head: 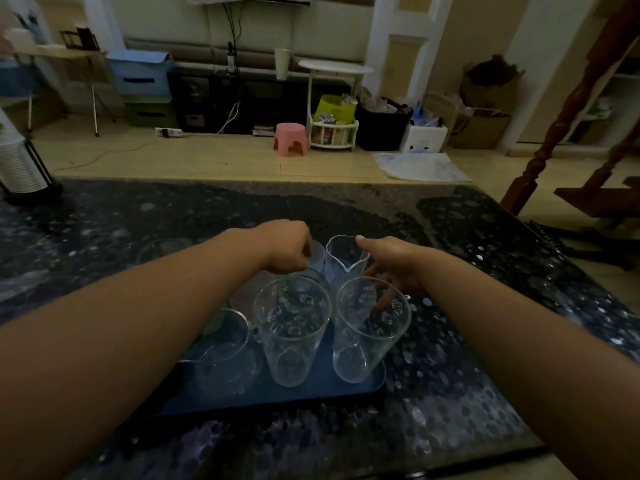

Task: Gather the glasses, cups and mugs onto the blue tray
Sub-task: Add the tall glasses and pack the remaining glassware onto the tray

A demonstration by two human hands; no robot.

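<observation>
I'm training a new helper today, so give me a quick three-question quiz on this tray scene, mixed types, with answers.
1. True or false: the two tall printed glasses stand upright on the tray.
2. Multiple choice: the spouted glass beside the right hand is A) lying on its side, B) upright, C) stacked inside another glass.
3. Short answer: which hand grips a small cup at the tray's far end?

Key
1. True: both printed glasses stand upright on the blue tray.
2. B: the spouted glass is upright; the right hand is at its rim, with the thumb over it.
3. The left hand, fingers curled on the small cup.
</observation>
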